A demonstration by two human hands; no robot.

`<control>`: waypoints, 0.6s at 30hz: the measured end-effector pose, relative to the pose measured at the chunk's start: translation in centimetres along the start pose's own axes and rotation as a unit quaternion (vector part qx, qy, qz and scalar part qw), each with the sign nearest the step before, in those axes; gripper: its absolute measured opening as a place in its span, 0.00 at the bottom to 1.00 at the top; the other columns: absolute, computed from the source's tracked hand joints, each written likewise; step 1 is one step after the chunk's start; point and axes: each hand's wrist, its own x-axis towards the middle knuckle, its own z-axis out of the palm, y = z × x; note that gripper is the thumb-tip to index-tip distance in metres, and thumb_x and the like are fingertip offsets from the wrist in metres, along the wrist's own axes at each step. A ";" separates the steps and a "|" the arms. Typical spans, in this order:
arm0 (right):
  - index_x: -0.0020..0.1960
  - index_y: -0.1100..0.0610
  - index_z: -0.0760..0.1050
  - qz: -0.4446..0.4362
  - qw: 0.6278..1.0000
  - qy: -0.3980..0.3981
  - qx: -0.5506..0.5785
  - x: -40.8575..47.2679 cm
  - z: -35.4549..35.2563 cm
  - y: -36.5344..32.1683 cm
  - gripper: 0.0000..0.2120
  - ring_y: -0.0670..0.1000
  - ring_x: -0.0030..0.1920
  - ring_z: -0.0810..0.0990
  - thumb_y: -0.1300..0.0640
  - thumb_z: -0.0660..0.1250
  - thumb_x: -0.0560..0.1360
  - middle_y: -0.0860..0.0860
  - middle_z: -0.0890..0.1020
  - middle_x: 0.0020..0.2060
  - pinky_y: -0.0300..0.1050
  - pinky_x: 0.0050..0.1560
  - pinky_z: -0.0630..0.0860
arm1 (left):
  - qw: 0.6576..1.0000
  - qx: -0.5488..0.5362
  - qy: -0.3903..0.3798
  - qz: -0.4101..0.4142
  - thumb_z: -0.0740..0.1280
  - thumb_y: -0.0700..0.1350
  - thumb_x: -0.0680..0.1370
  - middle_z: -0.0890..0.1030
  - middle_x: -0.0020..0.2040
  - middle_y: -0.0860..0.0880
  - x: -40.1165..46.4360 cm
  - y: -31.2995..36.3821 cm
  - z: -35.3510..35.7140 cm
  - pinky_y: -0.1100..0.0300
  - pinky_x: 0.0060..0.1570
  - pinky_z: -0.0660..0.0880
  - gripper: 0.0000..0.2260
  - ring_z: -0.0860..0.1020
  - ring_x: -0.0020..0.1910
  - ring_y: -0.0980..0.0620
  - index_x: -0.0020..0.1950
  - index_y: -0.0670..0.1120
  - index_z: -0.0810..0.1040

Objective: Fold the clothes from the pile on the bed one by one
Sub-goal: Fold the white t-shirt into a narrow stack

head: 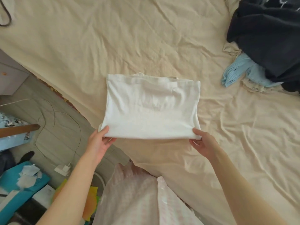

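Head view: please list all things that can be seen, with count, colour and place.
folded garment: one, white, middle of the bed, near edge held up
bed sheet: one, cream, wrinkled, covers the bed
clothes pile: one, dark navy, top right on the bed
knit garment: one, light blue, under the pile's left edge
cable: one, white, on the floor at left
charger: one, white, on the floor, at the cable's end
left hand: one, pinches the garment's near left corner
right hand: one, pinches the near right corner

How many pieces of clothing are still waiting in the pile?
2 visible: a dark garment at the bed's far right corner and a light blue garment poking out beneath it. More may be hidden underneath.
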 end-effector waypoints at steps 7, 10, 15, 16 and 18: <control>0.49 0.61 0.75 -0.047 0.999 0.008 -0.026 -0.1 0.5 1.5 0.03 0.50 0.40 0.77 0.66 0.64 0.76 0.53 0.78 0.43 0.42 0.39 0.75 | 0.952 0.177 0.099 0.231 0.65 0.42 0.78 0.78 0.46 0.51 -3.9 0.6 4.7 0.61 0.42 0.75 0.06 0.77 0.42 0.58 0.44 0.52 0.73; 0.58 0.59 0.73 -0.102 0.991 0.057 -0.072 -0.7 0.2 1.6 0.10 0.48 0.38 0.74 0.63 0.64 0.77 0.51 0.76 0.42 0.41 0.41 0.73 | 0.862 0.313 0.088 0.390 0.66 0.43 0.77 0.73 0.36 0.54 -6.3 0.6 9.0 0.70 0.34 0.68 0.06 0.71 0.32 0.64 0.42 0.49 0.70; 0.54 0.57 0.75 -0.127 0.991 0.025 -0.027 -1.5 -2.4 0.7 0.11 0.49 0.51 0.77 0.51 0.59 0.80 0.50 0.80 0.49 0.45 0.48 0.74 | 0.704 0.467 -0.070 0.531 0.67 0.42 0.76 0.80 0.46 0.48 -8.8 -4.0 16.9 0.61 0.40 0.68 0.05 0.76 0.43 0.53 0.50 0.43 0.76; 0.54 0.56 0.76 -0.137 0.989 0.027 -0.048 -1.4 -2.9 0.5 0.13 0.49 0.52 0.77 0.49 0.58 0.81 0.49 0.80 0.50 0.45 0.50 0.73 | 0.659 0.511 -0.103 0.542 0.67 0.42 0.76 0.80 0.53 0.48 -8.6 -5.6 17.9 0.61 0.45 0.69 0.08 0.77 0.50 0.51 0.54 0.42 0.76; 0.55 0.55 0.76 -0.157 0.984 0.023 -0.078 -1.0 -3.7 0.2 0.16 0.50 0.52 0.77 0.46 0.56 0.81 0.49 0.80 0.51 0.46 0.50 0.73 | 0.569 0.619 -0.159 0.517 0.65 0.43 0.77 0.72 0.68 0.49 -7.7 -8.8 18.8 0.56 0.62 0.64 0.14 0.69 0.67 0.48 0.63 0.44 0.73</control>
